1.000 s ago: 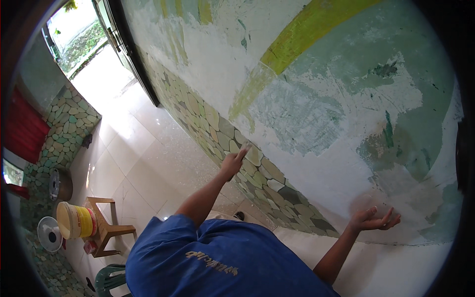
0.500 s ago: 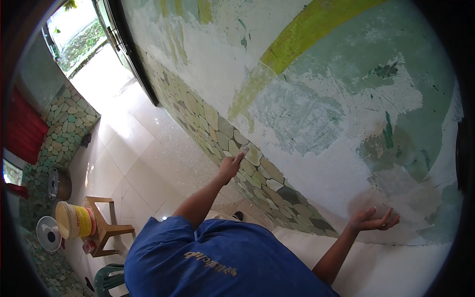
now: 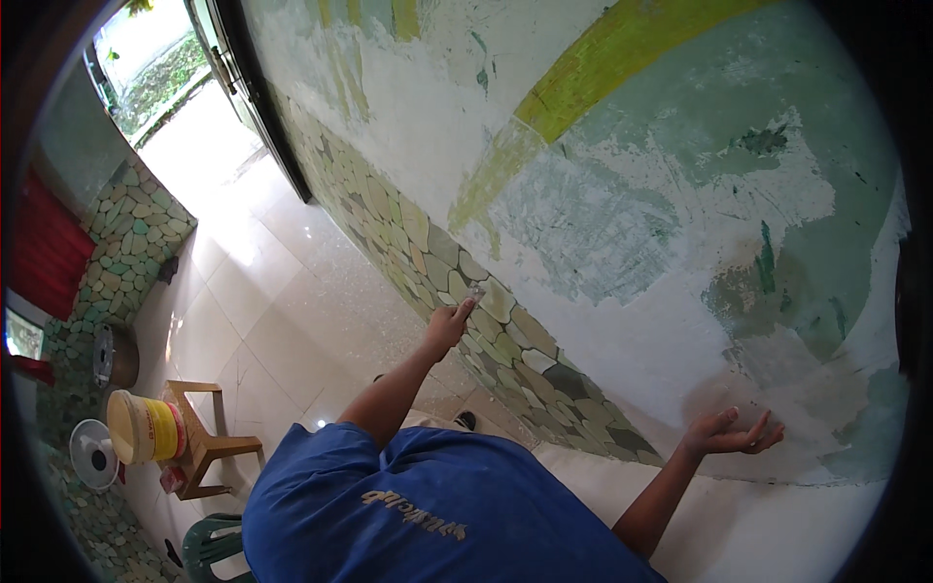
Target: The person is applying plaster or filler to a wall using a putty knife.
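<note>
My left hand (image 3: pixel 445 328) is closed, thumb forward, in front of the stone-clad lower part of the wall (image 3: pixel 457 282). From its fingers pokes a small greyish tool (image 3: pixel 476 292); its exact kind is too small to make out. On the right, my right hand (image 3: pixel 724 434) is palm up with its fingers apart and nothing in it, close to the lower edge of the painted wall (image 3: pixel 622 340). That wall bears patches of white filler, faded green paint and a yellow-green band (image 3: pixel 593 68).
On the left stand a wooden stool (image 3: pixel 216 442), a yellow-labelled bucket (image 3: pixel 155 429), a round white lid-like thing (image 3: pixel 95 454), a metal pot (image 3: pixel 121 358) and a green plastic chair (image 3: pixel 209 544). An open door (image 3: pixel 233 78) lies ahead. Pale dust specks the tiled floor (image 3: pixel 282 330).
My left hand with the small greyish tool has shifted slightly left and toward me. My right hand has hardly moved.
</note>
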A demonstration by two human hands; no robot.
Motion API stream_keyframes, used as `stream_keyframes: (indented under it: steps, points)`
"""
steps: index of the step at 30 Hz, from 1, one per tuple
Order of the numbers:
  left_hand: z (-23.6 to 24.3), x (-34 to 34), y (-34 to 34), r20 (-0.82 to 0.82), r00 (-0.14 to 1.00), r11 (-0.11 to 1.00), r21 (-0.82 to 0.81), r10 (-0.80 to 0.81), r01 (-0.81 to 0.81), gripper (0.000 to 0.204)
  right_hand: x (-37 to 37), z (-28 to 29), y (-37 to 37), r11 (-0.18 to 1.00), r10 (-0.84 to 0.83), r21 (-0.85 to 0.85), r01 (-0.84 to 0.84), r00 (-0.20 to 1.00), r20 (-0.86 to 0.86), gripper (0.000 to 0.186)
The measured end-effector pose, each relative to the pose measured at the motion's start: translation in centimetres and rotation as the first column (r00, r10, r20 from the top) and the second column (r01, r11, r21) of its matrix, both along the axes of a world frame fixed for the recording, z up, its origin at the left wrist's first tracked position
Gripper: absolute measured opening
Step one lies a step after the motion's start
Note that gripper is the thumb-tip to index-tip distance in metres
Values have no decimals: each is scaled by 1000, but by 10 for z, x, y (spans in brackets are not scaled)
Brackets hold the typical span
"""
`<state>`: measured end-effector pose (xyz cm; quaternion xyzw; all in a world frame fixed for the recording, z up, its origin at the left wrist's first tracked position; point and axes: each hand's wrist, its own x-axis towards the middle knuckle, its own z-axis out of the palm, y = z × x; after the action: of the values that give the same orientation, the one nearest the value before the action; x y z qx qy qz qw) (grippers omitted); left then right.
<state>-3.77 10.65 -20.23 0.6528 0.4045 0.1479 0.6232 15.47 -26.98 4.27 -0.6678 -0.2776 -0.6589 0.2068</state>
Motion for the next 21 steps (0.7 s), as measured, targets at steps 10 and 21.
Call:
stream_keyframes:
  steps: [10, 21]
  points:
    - [39, 24, 12, 17, 997, 973, 222, -72, 67, 67, -1, 0, -1, 1000, -7, 12, 7, 1000, 10, 47]
    - [32, 54, 8, 15, 999, 967, 255, -32, 28, 68, -6, 2, -1, 999, -31, -16, 31, 999, -19, 46]
